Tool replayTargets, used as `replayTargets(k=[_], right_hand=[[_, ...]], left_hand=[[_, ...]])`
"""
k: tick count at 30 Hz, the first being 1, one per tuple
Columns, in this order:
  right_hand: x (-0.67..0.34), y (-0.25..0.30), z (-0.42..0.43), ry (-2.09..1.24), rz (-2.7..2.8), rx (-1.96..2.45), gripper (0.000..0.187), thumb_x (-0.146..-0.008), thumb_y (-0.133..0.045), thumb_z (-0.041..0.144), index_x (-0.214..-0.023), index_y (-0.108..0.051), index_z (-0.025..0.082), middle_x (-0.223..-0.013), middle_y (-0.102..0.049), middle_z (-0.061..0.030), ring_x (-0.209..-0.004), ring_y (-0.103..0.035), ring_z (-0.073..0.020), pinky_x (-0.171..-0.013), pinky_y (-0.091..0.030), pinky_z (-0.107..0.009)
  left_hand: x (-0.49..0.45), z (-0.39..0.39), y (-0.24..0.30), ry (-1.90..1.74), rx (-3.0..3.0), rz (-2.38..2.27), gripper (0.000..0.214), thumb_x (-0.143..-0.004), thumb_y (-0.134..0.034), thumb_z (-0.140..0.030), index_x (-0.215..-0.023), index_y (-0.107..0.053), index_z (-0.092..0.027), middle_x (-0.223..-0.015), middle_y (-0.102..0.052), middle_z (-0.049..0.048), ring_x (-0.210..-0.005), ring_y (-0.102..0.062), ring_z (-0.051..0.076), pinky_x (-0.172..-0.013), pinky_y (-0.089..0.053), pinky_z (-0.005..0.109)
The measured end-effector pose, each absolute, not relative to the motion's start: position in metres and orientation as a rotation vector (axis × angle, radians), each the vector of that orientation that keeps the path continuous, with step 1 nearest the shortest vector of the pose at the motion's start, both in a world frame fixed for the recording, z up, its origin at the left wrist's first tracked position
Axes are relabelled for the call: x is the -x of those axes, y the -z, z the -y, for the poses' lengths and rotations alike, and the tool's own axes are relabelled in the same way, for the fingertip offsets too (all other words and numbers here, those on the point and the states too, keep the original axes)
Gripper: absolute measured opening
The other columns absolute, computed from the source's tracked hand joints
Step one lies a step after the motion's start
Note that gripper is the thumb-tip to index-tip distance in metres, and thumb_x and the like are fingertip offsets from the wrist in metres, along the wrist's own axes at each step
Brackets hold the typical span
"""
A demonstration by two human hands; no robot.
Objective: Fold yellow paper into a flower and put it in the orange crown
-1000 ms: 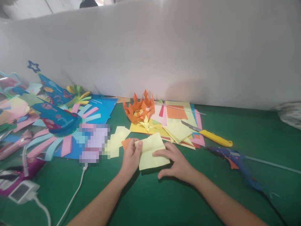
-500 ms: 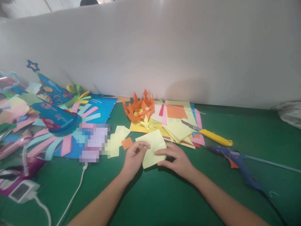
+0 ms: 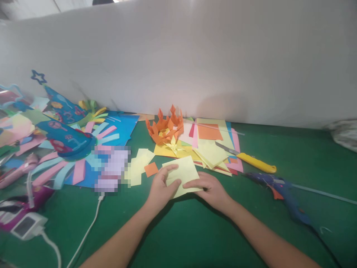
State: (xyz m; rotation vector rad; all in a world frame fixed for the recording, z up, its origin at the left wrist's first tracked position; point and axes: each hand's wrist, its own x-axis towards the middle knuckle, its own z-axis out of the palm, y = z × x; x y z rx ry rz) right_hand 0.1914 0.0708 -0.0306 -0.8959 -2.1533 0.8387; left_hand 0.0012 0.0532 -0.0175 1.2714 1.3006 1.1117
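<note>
A pale yellow square of paper [image 3: 187, 167] is in front of me, just above or on the green table. My left hand [image 3: 163, 188] has its left side, with the thumb and fingers lying over the sheet. On the opposite side my right hand [image 3: 213, 189] grips the lower right edge, its index finger across the front and the thumb hidden. Behind the sheet lie a small yellow folded paper star [image 3: 174, 146] and an orange folded paper crown [image 3: 164, 130]. A small orange paper square [image 3: 151, 169] is beside my left hand.
Right of the paper stack [image 3: 213, 154] lie a yellow utility knife [image 3: 256, 163], blade out, and a blue glue gun [image 3: 288, 201] with its cord. Cone party hats [image 3: 67, 137], paper scraps [image 3: 141, 162] and a white cable [image 3: 96, 216] occupy the left. A pale wall [image 3: 178, 67] stands behind.
The yellow sheet has turned a little and shifted slightly right between my hands. My left fingers have opened out from a pinch and now lie further over it.
</note>
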Motion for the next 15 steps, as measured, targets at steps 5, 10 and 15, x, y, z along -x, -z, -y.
replayTargets(k=[5, 10, 15], right_hand=[[-0.1914, 0.0272, -0.0691, -0.761, 2.266, 0.918, 0.043, -0.081, -0.041, 0.005, -0.11, -0.064, 0.025, -0.098, -0.069, -0.0046, -0.085, -0.06, -0.0194, -0.073, -0.048, -0.031], [-0.1911, 0.0247, -0.0687, -0.818, 2.201, 0.912, 0.03, -0.088, -0.046, 0.016, -0.108, -0.066, 0.026, -0.101, -0.068, -0.0046, -0.09, -0.06, -0.0194, -0.077, -0.048, -0.031], [-0.1896, 0.022, -0.0715, -0.936, 1.98, 0.995, 0.013, -0.082, -0.06, 0.028, -0.086, -0.073, 0.025, -0.093, -0.069, -0.0044, -0.087, -0.062, -0.0192, -0.078, -0.048, -0.031]], left_hand=[[0.0032, -0.0562, 0.0162, -1.098, -1.242, -1.364, 0.034, -0.069, -0.065, -0.021, -0.103, -0.061, -0.02, -0.114, -0.061, 0.0063, -0.108, -0.054, 0.022, -0.093, -0.041, 0.035], [0.0038, -0.0564, 0.0135, -1.103, -1.158, -1.363, 0.02, -0.07, -0.066, -0.027, -0.089, -0.067, -0.019, -0.098, -0.068, 0.0045, -0.092, -0.061, 0.021, -0.079, -0.048, 0.03], [0.0013, -0.0539, 0.0122, -1.085, -1.12, -1.302, 0.026, -0.071, -0.067, -0.032, -0.092, -0.068, -0.017, -0.093, -0.069, 0.0068, -0.085, -0.062, 0.02, -0.07, -0.049, 0.029]])
